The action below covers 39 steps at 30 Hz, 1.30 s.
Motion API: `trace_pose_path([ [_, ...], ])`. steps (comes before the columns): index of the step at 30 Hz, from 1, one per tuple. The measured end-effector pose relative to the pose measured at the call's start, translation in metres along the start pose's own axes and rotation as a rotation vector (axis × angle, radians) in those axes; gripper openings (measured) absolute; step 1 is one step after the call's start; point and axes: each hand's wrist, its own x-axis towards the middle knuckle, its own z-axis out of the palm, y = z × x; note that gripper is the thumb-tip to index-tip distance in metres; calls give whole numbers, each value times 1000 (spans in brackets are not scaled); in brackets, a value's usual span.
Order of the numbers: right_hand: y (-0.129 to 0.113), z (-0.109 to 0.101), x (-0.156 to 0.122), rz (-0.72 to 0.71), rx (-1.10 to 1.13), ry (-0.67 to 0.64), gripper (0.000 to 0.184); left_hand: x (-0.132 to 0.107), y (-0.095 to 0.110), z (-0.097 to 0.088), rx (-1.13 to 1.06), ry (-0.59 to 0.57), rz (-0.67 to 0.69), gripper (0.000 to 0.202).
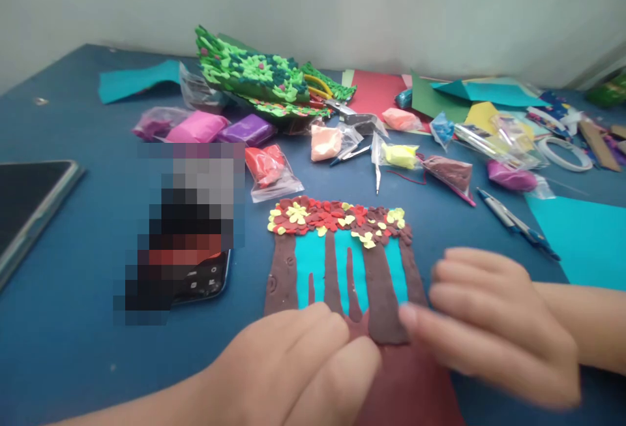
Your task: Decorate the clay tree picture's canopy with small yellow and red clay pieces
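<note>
A clay picture of brown tree trunks [388, 295] on turquoise paper [310, 256] lies in front of me. Red, brown and yellow clay petals [337, 217] cover its top edge. Below the trunks extends a dark red sheet [411, 387]. My left hand [303, 367] rests over the lower left of the picture with fingers curled, and whatever they hold is hidden. At the lower right, my right hand [503, 328] has its fingers folded and its thumb tip by the edge of the widest trunk. It is slightly blurred, and nothing shows in it.
Behind the picture lie bagged clay pieces, including a red one [267, 165] and a yellow one [400, 155]. A green clay-covered piece [254, 70] stands near the wall. A phone [208, 282] and a tablet-like device [39, 197] are at left; pens [518, 224] and turquoise paper [591, 237] at right.
</note>
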Motion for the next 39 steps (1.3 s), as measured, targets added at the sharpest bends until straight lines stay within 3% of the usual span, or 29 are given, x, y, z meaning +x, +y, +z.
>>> trace_pose_path([
  [1,-13,-3,-2,104,-25,12,17,3,0,-1,-23,-7,8,32],
  [3,-36,-5,-4,294,-30,-113,24,7,-1,-3,-92,-41,77,26],
  [4,-44,-5,-4,322,-41,-108,26,9,-1,-4,-129,-73,107,25],
  [8,-54,-5,0,311,21,87,20,9,2,-7,-101,-123,202,26],
  [13,-56,-16,7,217,91,-55,22,2,5,-6,-43,-133,229,37],
  [16,-63,-16,7,311,45,-72,29,2,5,-8,-45,-141,239,36],
  [18,-63,-9,5,365,-11,-15,35,5,6,-11,-57,-153,246,31],
  [19,-60,-4,4,331,-32,29,32,7,6,-12,-72,-165,249,28],
  [21,-50,6,1,-27,-34,276,19,11,6,-13,-127,-206,252,22],
  [23,-38,13,-1,-190,-15,305,18,14,5,-13,-188,-240,251,24],
  [29,-23,14,1,-120,87,212,42,9,2,-13,-249,-245,239,32],
  [32,-19,12,-1,-138,51,159,27,10,0,-16,-243,-258,262,33],
  [33,-16,11,-3,-163,56,170,22,12,-1,-18,-247,-206,266,33],
  [34,-12,11,-4,-186,67,188,23,15,-3,-21,-317,-128,378,33],
  [37,0,7,-6,-191,87,171,29,25,-8,-29,-363,-333,371,27],
  [39,6,3,-4,-180,89,161,27,27,-10,-31,-391,-374,374,25],
])
